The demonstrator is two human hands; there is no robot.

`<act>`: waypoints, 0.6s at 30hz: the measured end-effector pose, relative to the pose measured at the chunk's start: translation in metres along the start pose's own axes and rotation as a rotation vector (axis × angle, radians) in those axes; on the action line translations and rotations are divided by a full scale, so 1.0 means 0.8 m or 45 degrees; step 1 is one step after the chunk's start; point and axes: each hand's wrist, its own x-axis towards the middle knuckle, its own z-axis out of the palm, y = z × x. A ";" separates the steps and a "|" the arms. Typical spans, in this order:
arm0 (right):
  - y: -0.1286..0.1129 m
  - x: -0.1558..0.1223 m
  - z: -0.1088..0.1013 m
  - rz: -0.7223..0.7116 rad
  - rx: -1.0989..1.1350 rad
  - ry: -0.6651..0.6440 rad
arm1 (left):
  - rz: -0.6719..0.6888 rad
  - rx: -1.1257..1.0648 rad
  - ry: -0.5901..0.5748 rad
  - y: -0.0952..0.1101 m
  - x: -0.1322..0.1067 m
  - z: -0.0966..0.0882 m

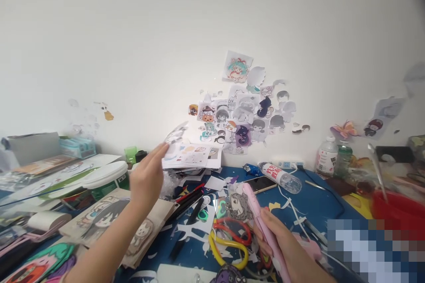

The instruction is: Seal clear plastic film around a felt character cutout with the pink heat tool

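Note:
My left hand is raised over the table with its fingers closed on the edge of a printed paper sheet, which is blurred and tilted up. Just beyond it lies a stack of printed drawings. My right hand is wrapped round a long pink pen-shaped tool, its rounded end pointing up and away; its exact kind does not show. Beside that tool is a grey cartoon cutout, and I cannot tell whether my fingers touch it. Yellow-handled scissors and a red-handled pair lie below.
Paper scraps, black pens and a phone lie on the blue table. A plastic bottle lies near the power strip. On the left are a white-lidded tub and drawn boards; a red bowl is right.

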 end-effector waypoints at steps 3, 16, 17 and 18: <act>0.004 0.011 0.001 0.029 0.023 -0.025 | 0.145 -0.039 -0.273 -0.014 0.026 0.051; -0.007 0.017 0.021 0.008 0.048 -0.133 | 0.038 -0.009 -0.985 -0.005 0.017 0.120; -0.008 0.017 0.023 0.011 0.041 -0.140 | 0.083 -0.044 -1.014 0.001 0.013 0.108; -0.009 0.017 0.025 0.012 0.033 -0.146 | 0.146 -0.088 -1.055 0.009 0.006 0.097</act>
